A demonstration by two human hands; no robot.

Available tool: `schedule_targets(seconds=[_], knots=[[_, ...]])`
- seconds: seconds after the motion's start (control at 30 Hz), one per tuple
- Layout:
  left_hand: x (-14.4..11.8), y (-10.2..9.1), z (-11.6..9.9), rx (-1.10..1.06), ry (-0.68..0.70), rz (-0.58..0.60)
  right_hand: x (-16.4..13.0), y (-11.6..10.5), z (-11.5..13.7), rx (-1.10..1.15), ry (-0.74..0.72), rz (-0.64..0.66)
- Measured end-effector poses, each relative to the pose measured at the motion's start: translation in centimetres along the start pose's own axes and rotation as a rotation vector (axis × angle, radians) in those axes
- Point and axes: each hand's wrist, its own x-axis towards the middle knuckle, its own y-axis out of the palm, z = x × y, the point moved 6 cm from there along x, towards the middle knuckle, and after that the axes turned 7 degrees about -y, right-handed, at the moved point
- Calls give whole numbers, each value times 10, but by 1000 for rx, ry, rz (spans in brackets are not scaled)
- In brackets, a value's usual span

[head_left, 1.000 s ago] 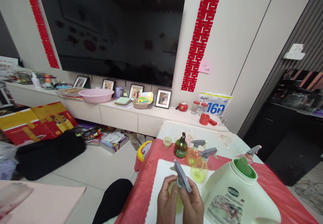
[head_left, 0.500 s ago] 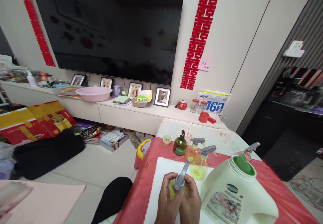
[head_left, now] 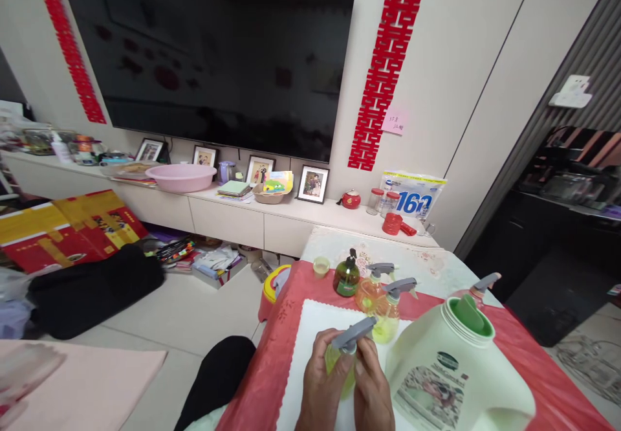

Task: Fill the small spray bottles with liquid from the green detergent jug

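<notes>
Low over the white mat, my left hand (head_left: 323, 379) is wrapped around a clear spray bottle (head_left: 348, 386) of yellow-green liquid. My right hand (head_left: 372, 382) closes on its other side, with fingers partly hidden behind the grey spray head (head_left: 354, 334). That head points to the upper right. Just beyond stand a yellow spray bottle (head_left: 387, 326) and an orange one (head_left: 369, 294), both with grey triggers. A large pale green jug (head_left: 466, 366) stands uncapped to the right, a green spout visible in its mouth.
A green pump bottle (head_left: 346, 281) and a small cup (head_left: 321, 266) stand at the table's far left. Behind the jug is a pink spray bottle (head_left: 478, 295). A red cloth (head_left: 272, 353) covers the table under the white mat (head_left: 310, 327). A low cabinet (head_left: 286, 224) runs behind.
The grey spray head has turned clockwise, from pointing away from me to pointing right. My right hand's fingers have shifted slightly; my left hand still holds the bottle.
</notes>
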Motion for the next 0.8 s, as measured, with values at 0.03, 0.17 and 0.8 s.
schedule_targets(seconds=[0.03,0.17,0.8], knots=[[1,-1,2,-10,-4,6,0,0,0,1,16,16],[-1,1,3,-72,-34,33,-3,-3,2,-53,46,-106],[-8,6,-20,-119,-57,95,-13,-4,-22,38,105,-319]])
